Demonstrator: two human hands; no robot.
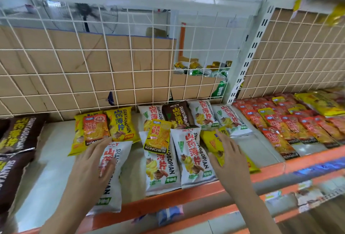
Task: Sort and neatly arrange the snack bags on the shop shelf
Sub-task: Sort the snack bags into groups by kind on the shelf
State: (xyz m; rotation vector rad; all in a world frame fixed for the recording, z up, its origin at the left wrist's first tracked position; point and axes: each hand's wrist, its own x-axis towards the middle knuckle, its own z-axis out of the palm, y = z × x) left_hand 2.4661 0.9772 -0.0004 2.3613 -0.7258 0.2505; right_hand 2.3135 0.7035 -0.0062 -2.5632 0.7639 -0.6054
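Note:
Snack bags lie mixed on the white shelf (52, 159). My left hand (93, 166) rests flat, fingers straight, on a white bag (113, 183) at the shelf's front. My right hand (229, 157) lies with straight fingers on a yellow bag (211, 140) near the front edge. Between my hands lie two white bags (194, 157), one with a small yellow Konchew packet (158, 136) on top. Behind them lie yellow bags (121, 123), a small orange packet (96, 127), a brown bag (177, 114) and more white bags (229, 120).
Large brown bags (15, 140) fill the shelf's left end. Rows of red and orange packets (298, 123) cover the neighbouring shelf on the right. A white wire grid (112, 66) backed by cardboard closes the rear. An orange rail (186, 194) edges the front.

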